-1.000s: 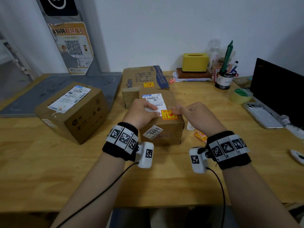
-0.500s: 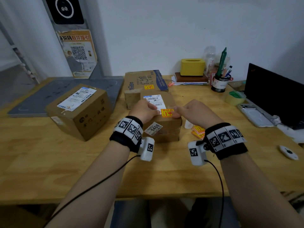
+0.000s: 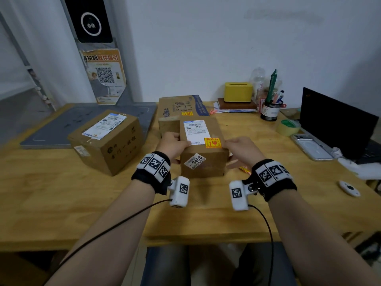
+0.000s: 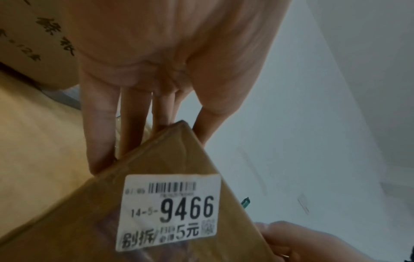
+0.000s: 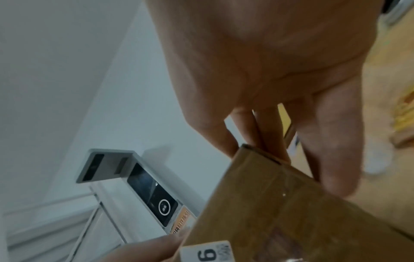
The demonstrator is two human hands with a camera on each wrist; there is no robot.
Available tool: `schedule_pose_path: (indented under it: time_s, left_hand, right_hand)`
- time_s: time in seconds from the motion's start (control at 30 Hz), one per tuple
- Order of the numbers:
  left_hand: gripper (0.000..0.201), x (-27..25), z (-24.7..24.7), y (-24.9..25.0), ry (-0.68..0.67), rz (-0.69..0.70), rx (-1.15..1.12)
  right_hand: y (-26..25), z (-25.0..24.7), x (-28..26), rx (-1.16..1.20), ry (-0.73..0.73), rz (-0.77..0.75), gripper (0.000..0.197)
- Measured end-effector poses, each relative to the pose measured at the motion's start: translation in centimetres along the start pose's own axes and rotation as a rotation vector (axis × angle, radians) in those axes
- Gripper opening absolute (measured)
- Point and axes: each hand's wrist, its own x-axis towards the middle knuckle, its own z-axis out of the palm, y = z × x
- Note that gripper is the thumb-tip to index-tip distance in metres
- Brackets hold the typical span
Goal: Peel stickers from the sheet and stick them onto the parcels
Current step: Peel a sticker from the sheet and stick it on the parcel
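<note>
- Both hands have shifted since the earlier frames: before, the left hand (image 3: 172, 143) lay on top of the small parcel (image 3: 203, 150) and the right hand (image 3: 241, 149) pressed at the red-and-yellow sticker (image 3: 213, 142); now each hand has gone to a side of the box.
- Left hand grips the parcel's left side, thumb over the top edge by the white shipping label (image 3: 195, 132), fingers (image 4: 98, 134) running down the side wall, as the left wrist view shows.
- Right hand clasps the right side likewise, thumb near the top edge just beside the sticker, fingers (image 5: 331, 159) down the right wall.
- So the hands are apart, with the parcel clamped between them.
- Whether the parcel sits on the wooden desk (image 3: 103, 203) or is raised slightly off it cannot be told.
- The sticker lies flat on the parcel's top at the near right corner, touching the shipping label's lower right edge.
- On the near face sits a white tag reading 9466 (image 3: 195, 161).
- Behind this parcel, touching or nearly so, is a flatter box with blue print (image 3: 181, 108); a larger carton (image 3: 107, 141) stands well apart to the left.
- More red-and-yellow stickers, the sheet (image 3: 245, 169), peek out on the desk below the right hand.
</note>
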Motion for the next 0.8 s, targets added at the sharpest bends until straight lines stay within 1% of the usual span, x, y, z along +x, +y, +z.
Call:
schedule_pose_path:
  time_s: [0.03,0.1,0.13,0.2,0.23,0.3,0.37,0.43,0.53,0.57,0.63,0.67,0.8]
  left_hand:
    - [0.033,0.0,-0.1,0.2,-0.003,0.031,-0.032]
    - [0.043,0.2,-0.1,1.1,0.007,0.116,-0.084]
    - [0.047,0.4,0.0,1.7,0.020,0.163,-0.105]
    - [0.049,1.1,0.6,3.0,0.046,0.245,-0.129]
    - [0.050,1.6,1.0,3.6,0.049,0.276,-0.143]
    - [0.058,2.8,2.0,4.6,0.020,0.303,-0.177]
    - [0.063,4.1,3.3,5.4,-0.029,0.332,-0.193]
    - [0.058,5.3,4.8,6.2,-0.071,0.314,-0.230]
    - [0.041,7.5,7.3,7.3,-0.140,0.248,-0.296]
    - [0.038,8.4,8.2,7.6,-0.159,0.229,-0.309]
    - [0.036,9.9,9.7,7.7,-0.179,0.178,-0.321]
    - [0.037,10.3,10.3,7.7,-0.182,0.149,-0.331]
    - [0.044,11.7,12.5,6.5,-0.194,0.046,-0.338]
  right_hand:
    - [-0.2,-0.3,-0.1,0.025,0.032,-0.039,0.014]
    - [-0.7,-1.1,-0.1,0.127,0.090,-0.114,0.011]
    - [-0.9,-1.6,0.2,0.185,0.120,-0.154,0.015]
    - [-1.6,-2.4,0.7,0.257,0.176,-0.228,0.028]
    - [-1.9,-2.8,1.1,0.271,0.198,-0.257,0.031]
    - [-2.1,-3.4,2.0,0.300,0.223,-0.284,0.026]
    - [-2.2,-4.1,3.0,0.335,0.249,-0.281,0.027]
    - [-2.0,-4.8,4.2,0.342,0.290,-0.296,0.023]
    - [-1.9,-6.2,6.6,0.296,0.358,-0.293,0.046]
    - [-1.7,-6.8,7.5,0.276,0.372,-0.286,0.045]
    - [-1.1,-7.8,9.4,0.257,0.372,-0.262,0.027]
    - [-0.6,-8.2,10.4,0.246,0.373,-0.245,0.021]
    - [1.4,-8.2,12.7,0.239,0.362,-0.145,0.028]
